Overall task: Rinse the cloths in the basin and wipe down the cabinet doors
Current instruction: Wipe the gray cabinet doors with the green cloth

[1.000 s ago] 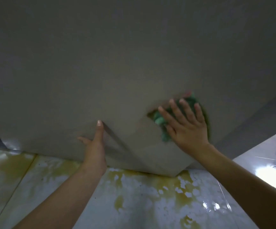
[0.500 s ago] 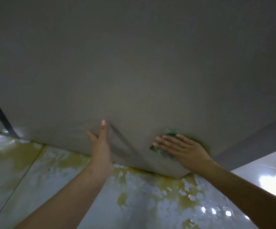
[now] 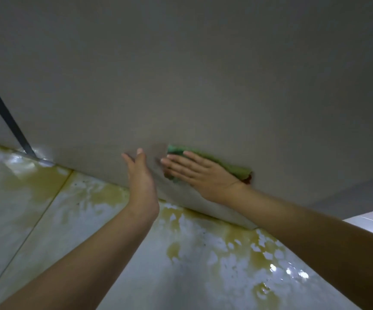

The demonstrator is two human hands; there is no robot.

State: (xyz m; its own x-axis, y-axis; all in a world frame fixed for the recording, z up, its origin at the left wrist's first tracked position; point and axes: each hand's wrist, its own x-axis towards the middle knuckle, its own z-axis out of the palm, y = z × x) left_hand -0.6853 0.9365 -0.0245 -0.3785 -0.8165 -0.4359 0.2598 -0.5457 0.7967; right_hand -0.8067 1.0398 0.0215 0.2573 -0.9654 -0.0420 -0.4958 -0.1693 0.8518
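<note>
Nearest, a wet floor [image 3: 91,242] with yellowish stains lies below both forearms. Beyond it, the left hand [image 3: 142,175] rests with straight fingers against the door [image 3: 181,86], just left of the right hand [image 3: 201,173], whose flat, straight fingers press the green cloth [image 3: 232,167] onto the door's lower part. The cloth runs left to right beneath that palm, its bunched end trailing right, so the left hand stands in the way of a leftward stroke. A dark strip [image 3: 4,117] slants at far left.

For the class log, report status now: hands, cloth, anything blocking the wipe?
Right hand flat, fingers straight, pressing green cloth on cabinet door. Left hand open, braced on door. Nothing blocking; stained wet floor below.
</note>
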